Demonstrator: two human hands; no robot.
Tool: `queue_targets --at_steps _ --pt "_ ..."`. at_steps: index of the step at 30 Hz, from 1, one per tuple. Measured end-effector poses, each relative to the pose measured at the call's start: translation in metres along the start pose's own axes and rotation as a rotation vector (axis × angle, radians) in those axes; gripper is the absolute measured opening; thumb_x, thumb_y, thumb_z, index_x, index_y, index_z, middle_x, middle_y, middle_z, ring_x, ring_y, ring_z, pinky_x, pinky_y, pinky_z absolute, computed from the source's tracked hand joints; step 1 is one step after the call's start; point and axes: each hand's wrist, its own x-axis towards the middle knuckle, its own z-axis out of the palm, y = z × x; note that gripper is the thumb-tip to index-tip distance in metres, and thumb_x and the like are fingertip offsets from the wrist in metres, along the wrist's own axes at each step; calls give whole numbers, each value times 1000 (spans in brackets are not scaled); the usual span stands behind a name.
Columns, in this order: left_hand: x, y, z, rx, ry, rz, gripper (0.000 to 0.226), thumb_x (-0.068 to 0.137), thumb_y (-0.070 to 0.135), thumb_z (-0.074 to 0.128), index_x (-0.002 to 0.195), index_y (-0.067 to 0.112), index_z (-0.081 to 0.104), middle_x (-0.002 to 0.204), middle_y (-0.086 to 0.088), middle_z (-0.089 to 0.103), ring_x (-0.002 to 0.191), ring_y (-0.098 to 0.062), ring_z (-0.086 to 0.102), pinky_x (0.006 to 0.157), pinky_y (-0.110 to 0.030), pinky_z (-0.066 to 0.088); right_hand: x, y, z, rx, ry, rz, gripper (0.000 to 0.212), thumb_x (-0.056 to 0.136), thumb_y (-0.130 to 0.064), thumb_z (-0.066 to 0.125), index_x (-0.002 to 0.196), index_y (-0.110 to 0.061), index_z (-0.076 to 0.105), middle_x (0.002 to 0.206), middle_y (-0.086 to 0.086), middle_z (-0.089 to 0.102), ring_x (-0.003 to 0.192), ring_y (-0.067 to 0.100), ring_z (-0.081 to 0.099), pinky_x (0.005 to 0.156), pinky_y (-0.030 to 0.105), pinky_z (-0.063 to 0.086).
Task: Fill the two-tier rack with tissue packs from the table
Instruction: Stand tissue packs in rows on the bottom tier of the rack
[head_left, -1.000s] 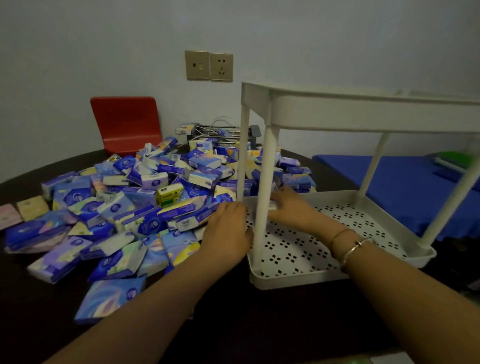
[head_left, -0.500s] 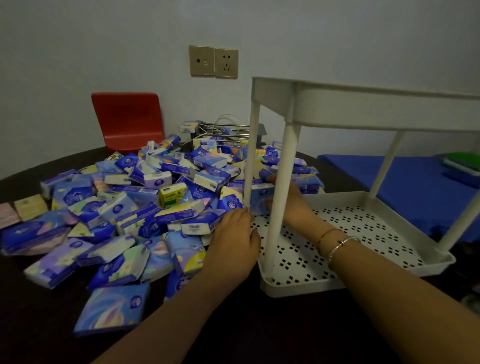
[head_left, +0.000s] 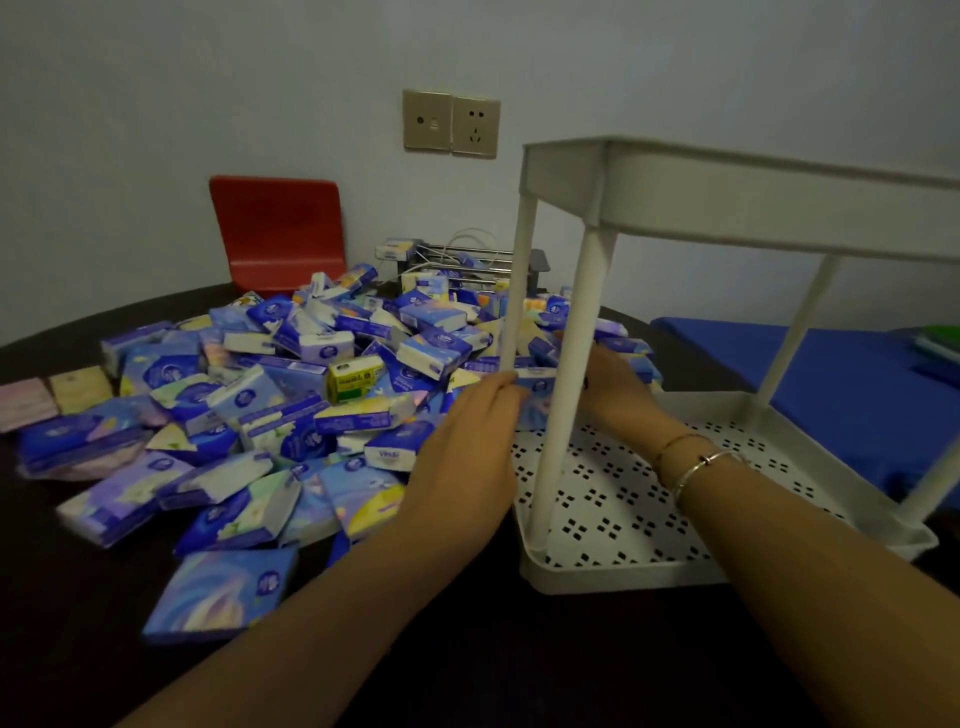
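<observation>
Since the white plastic two-tier rack with the perforated bottom tray (head_left: 675, 499) sits right at the near right edge of the dark round table (head_left: 467, 649), with one corner looking like it hangs past the rim, I'd say the big risk is the whole thing sliding or tipping off if a hand shoves it, because it's light and has nothing in it for ballast. Next worry is the big heap of blue and purple plastic-wrapped tissue packs (head_left: 270, 415) covering the table's left and far side: it butts up against the rack's left rim, so dragging one out could avalanche others onto the floor. Both tiers look bare apart from one blue pack (head_left: 535, 400) at the bottom tray's far left corner, pinched between both hands. The left hand (head_left: 462, 457) has fingers pressed on its left side, the right hand (head_left: 613, 389) reaches in between the posts and holds the other side, though a white post hides part of that grip. Slick wrap, could squirt out.
</observation>
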Motion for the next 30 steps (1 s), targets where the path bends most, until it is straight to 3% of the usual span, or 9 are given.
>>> queue_targets --at_steps 3,5,12,16,21,24,26,28,30 --pt "19 3 -19 411 13 12 46 89 14 56 133 19 44 136 0 43 123 -24 32 99 -36 32 2 0 2 11 8 72 46 93 -27 54 135 -25 36 122 9 57 106 27 57 88 45 51" --pt "29 -2 -26 540 8 -71 48 90 24 55 135 19 40 137 -2 39 122 -26 31 99 -37 32 0 1 2 44 55 94 33 95 -32 49 127 -24 43 115 9 60 99 27 59 84 45 52" --pt "55 -46 -35 499 -143 -387 67 84 52 59 138 19 36 140 -11 44 132 -37 31 107 -47 27 -22 -2 -29 158 275 198 30 94 -27 46 123 -21 51 115 9 61 101 29 58 81 39 48" --pt "56 -51 -36 409 -88 -383 57 86 49 57 133 18 45 126 -10 58 119 -35 47 98 -44 36 -53 2 -52 378 309 112 29 94 -27 51 120 -15 53 104 2 58 86 14 54 64 19 40" --pt "50 -48 -47 105 143 -291 56 77 32 68 129 20 51 125 -8 54 115 -30 50 94 -41 42 -89 4 -66 722 243 210 28 90 -15 56 117 -17 53 109 2 60 88 6 57 63 14 40" --pt "37 -30 -57 -216 181 -190 52 77 18 72 125 23 53 121 1 51 105 -12 50 84 -17 39 -103 1 -68 828 168 250 24 90 -13 55 111 -22 50 110 5 61 93 13 60 74 25 49" --pt "26 -13 -60 -439 112 -179 49 80 11 72 123 25 55 112 9 53 90 -2 57 75 -4 42 -111 -5 -69 948 104 275 17 91 -12 54 105 -22 52 107 9 62 94 21 63 79 33 54" --pt "16 -3 -58 -648 26 -209 47 79 1 70 117 25 56 106 19 56 81 2 64 72 -8 50 -119 -12 -68 1035 44 293 16 92 -13 54 105 -22 51 105 9 61 91 22 64 75 32 57" --pt "11 0 -47 -715 -1 -267 44 78 1 71 111 27 56 105 22 58 80 0 66 73 -21 56 -123 -18 -63 959 95 264 21 92 -14 55 111 -21 50 104 5 59 91 22 64 70 31 58"
